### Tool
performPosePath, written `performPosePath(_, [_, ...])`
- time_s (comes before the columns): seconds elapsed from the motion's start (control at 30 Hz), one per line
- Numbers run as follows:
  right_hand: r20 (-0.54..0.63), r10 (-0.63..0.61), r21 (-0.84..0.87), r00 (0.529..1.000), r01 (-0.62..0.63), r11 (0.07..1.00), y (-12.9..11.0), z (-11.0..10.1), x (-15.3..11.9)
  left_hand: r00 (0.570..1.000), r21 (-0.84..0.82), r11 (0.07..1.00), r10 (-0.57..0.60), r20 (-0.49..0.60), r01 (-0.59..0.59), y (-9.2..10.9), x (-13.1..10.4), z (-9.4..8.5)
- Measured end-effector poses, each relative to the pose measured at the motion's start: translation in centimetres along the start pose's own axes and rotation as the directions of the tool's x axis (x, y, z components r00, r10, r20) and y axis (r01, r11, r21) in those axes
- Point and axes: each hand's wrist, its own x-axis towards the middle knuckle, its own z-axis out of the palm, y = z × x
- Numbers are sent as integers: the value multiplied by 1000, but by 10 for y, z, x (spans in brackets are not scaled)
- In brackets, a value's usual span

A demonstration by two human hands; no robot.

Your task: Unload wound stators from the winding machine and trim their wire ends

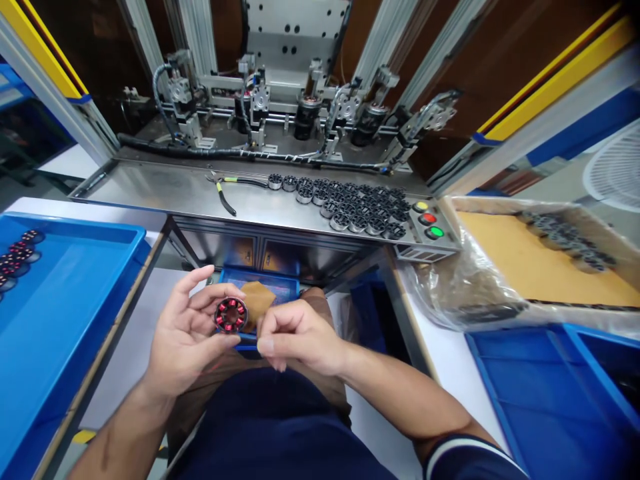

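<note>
A round motor stator with red-wound poles and a dark rim is held between the thumb and fingers of my left hand. Its ringed face is turned toward me. Just right of it, my right hand has thumb and forefinger pinched together, apart from the stator. Whatever lies in that pinch, perhaps something very thin, is too small to make out. Both hands are above my lap, in front of the steel bench.
On the bench lie cutting pliers and several black-topped stator cores, beside a button panel. Winding machinery stands behind. A blue tray at left holds several red-wound stators. At right are a plastic-lined box and blue bins.
</note>
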Motion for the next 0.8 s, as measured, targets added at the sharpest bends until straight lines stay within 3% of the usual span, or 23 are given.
performPosePath(0.13, [194,123,-289,973,-63,955,-11,-26,-7,1000,27,1000,5,-4,-5,5,-1,-6])
performPosePath(0.2, [124,38,-391,992,14,920,-26,-34,-9,999,130,990,53,-13,-51,6,-3,-6])
performPosePath(0.27, [-3,-138,-423,990,124,898,-41,-34,-9,994,240,965,107,-1,-104,7,-5,-5])
performPosePath(0.33, [-53,-260,-417,964,215,883,-49,-24,-7,988,320,935,152,26,-152,6,-7,-2])
performPosePath(0.5, [-74,-346,-373,935,295,880,-38,5,3,982,380,906,169,84,-188,4,-8,5])
performPosePath(0.8, [-245,-448,-202,860,407,891,-11,16,3,996,144,986,-83,29,78,0,-3,2])
